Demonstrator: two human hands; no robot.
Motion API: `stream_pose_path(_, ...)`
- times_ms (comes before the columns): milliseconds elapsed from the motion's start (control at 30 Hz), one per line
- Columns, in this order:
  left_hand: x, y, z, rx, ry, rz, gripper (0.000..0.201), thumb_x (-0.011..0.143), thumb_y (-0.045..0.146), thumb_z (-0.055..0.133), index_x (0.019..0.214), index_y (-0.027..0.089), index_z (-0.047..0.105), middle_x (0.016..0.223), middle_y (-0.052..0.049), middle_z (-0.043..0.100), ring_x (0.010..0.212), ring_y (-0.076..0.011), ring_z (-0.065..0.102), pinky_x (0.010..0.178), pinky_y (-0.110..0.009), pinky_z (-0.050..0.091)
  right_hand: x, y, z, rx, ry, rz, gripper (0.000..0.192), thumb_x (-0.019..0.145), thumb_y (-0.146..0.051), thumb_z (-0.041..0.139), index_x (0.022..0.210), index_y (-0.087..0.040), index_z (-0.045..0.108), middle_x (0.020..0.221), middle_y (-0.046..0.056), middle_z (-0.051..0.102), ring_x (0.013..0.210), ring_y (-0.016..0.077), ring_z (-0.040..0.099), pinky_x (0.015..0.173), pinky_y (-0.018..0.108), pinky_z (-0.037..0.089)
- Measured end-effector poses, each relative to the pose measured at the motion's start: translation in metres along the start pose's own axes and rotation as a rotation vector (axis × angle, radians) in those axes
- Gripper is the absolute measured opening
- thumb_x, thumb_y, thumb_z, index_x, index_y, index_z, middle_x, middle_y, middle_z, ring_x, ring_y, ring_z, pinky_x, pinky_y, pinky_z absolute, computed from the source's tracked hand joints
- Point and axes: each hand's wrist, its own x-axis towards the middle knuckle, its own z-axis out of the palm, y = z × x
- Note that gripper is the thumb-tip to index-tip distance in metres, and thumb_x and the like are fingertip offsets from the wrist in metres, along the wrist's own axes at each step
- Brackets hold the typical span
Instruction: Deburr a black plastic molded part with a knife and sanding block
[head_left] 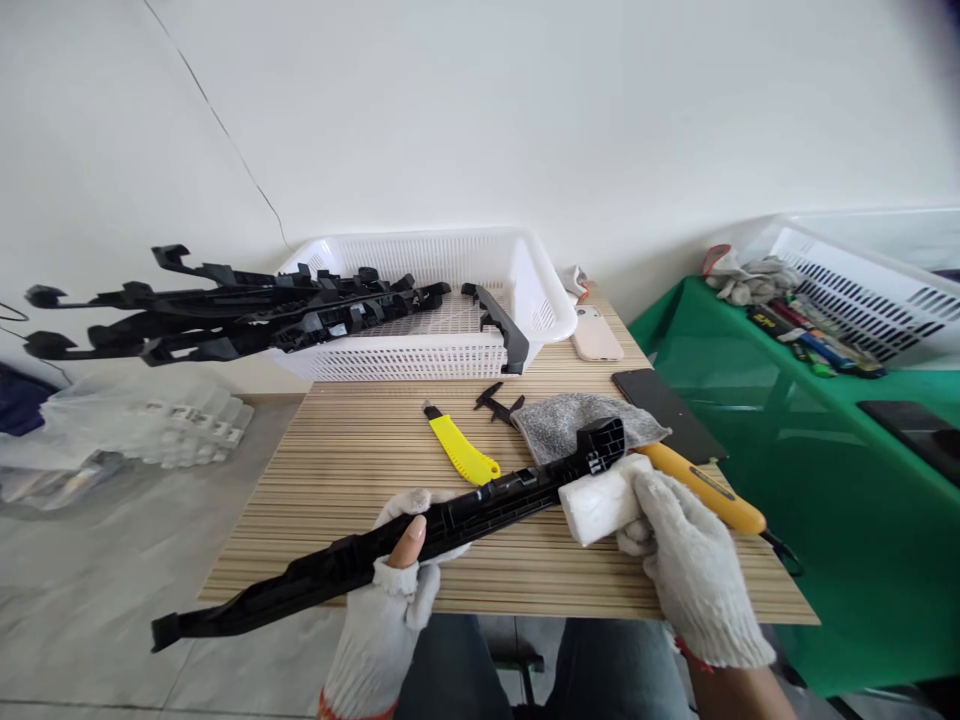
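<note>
My left hand (397, 570), in a white knit glove with the thumb tip bare, grips a long black plastic part (315, 575) near its middle. The part slants from low left up to the right over the wooden table (337, 470). My right hand (686, 560), also gloved, holds a folded white cloth (592, 505) pressed against the part's upper right end (604, 445). A yellow utility knife (461, 450) lies just beyond the part.
A white basket (525, 270) at the table's back holds several black parts that stick out to the left. A grey cloth (570, 420), small black pieces (496, 402), an orange-handled tool (709, 490), two phones and a green table (825, 470) with another basket are nearby.
</note>
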Motion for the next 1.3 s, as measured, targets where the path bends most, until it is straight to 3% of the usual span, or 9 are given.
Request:
stream_pose_path(167, 0.002, -0.001, 0.000, 0.009, -0.008, -0.042, 0.031, 0.060, 0.033, 0.091, 0.082, 0.023, 0.072, 0.091, -0.010, 0.076, 0.050, -0.0130, 0.063, 0.023, -0.015, 0.018, -0.005, 0.003, 0.007, -0.038, -0.162, 0.005, 0.057, 0.073, -0.074, 0.068, 0.087, -0.020, 0.058, 0.048, -0.004, 0.049, 0.043, 0.0102, 0.044, 0.039, 0.019, 0.028)
stream_pose_path(333, 0.003, -0.003, -0.002, 0.004, 0.007, -0.024, 0.037, 0.061, 0.037, 0.090, 0.090, 0.023, 0.072, 0.098, -0.010, 0.076, 0.053, -0.0144, 0.065, 0.024, -0.015, 0.021, -0.018, 0.009, 0.028, -0.065, -0.349, 0.008, 0.056, 0.078, -0.076, 0.063, 0.077, -0.020, 0.054, 0.045, -0.003, 0.051, 0.042, 0.0107, 0.044, 0.043, 0.022, 0.035)
stream_pose_path(567, -0.001, 0.000, 0.003, 0.076, 0.048, 0.074, 0.039, 0.062, 0.045, 0.089, 0.086, 0.021, 0.071, 0.086, -0.004, 0.076, 0.032, -0.0002, 0.034, 0.025, -0.014, 0.024, -0.035, 0.006, 0.056, -0.108, -0.431, -0.012, 0.061, 0.079, -0.080, 0.056, 0.062, -0.023, 0.042, 0.040, -0.001, 0.050, 0.037, 0.0102, 0.043, 0.042, 0.022, 0.035)
stream_pose_path(700, 0.000, -0.002, 0.002, 0.095, 0.005, 0.081, 0.040, 0.062, 0.050, 0.088, 0.084, 0.021, 0.070, 0.084, -0.003, 0.075, 0.031, 0.0009, 0.031, 0.024, -0.014, 0.021, -0.035, 0.008, 0.057, -0.103, -0.451, -0.004, 0.060, 0.078, -0.080, 0.057, 0.062, -0.023, 0.043, 0.040, -0.002, 0.051, 0.036, 0.0099, 0.042, 0.041, 0.022, 0.034)
stream_pose_path(933, 0.003, -0.006, -0.006, 0.106, 0.012, 0.049, 0.045, 0.066, 0.050, 0.087, 0.096, 0.021, 0.071, 0.092, -0.006, 0.075, 0.032, 0.0014, 0.035, 0.028, -0.014, 0.020, -0.027, 0.007, 0.046, -0.013, -0.329, 0.049, 0.060, 0.072, -0.078, 0.065, 0.067, -0.021, 0.048, 0.044, -0.004, 0.049, 0.039, 0.0096, 0.044, 0.040, 0.020, 0.034)
stream_pose_path(1167, 0.002, -0.005, -0.006, 0.047, 0.009, 0.017, 0.049, 0.061, 0.051, 0.090, 0.096, 0.022, 0.072, 0.093, -0.006, 0.076, 0.033, 0.0029, 0.034, 0.029, -0.011, 0.020, -0.016, 0.004, 0.028, 0.040, -0.211, 0.087, 0.062, 0.064, -0.076, 0.074, 0.080, -0.018, 0.058, 0.046, -0.005, 0.048, 0.040, 0.0091, 0.045, 0.037, 0.018, 0.031)
stream_pose_path(1300, 0.000, 0.000, -0.001, 0.004, 0.095, -0.027, 0.051, 0.051, 0.048, 0.094, 0.091, 0.023, 0.074, 0.091, -0.005, 0.077, 0.049, -0.0070, 0.059, 0.036, -0.012, 0.040, -0.005, 0.001, 0.016, 0.113, -0.006, 0.113, 0.061, 0.062, -0.072, 0.077, 0.087, -0.019, 0.060, 0.050, -0.008, 0.045, 0.040, 0.0069, 0.041, 0.034, 0.015, 0.024)
